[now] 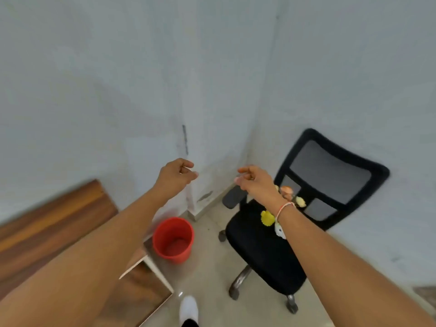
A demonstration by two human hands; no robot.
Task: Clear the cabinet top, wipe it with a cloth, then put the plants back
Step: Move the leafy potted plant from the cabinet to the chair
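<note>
I am holding my left hand [175,175] and right hand [253,181] out in the air, fingers loosely curled, gripping nothing. The cabinet top [47,227] is lying bare below my left hand, so I am judging it cleared; I cannot tell whether it is wiped. The plants [267,218] are sitting on the chair [259,251] under my right wrist, not yet returned. No cloth is showing.

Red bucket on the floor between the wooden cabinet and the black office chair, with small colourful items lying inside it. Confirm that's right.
Not quite. The red bucket does stand on the floor between the wooden cabinet and the black office chair, but the small colourful items lie on the chair's seat, not in the bucket. The head view shows this.
</note>
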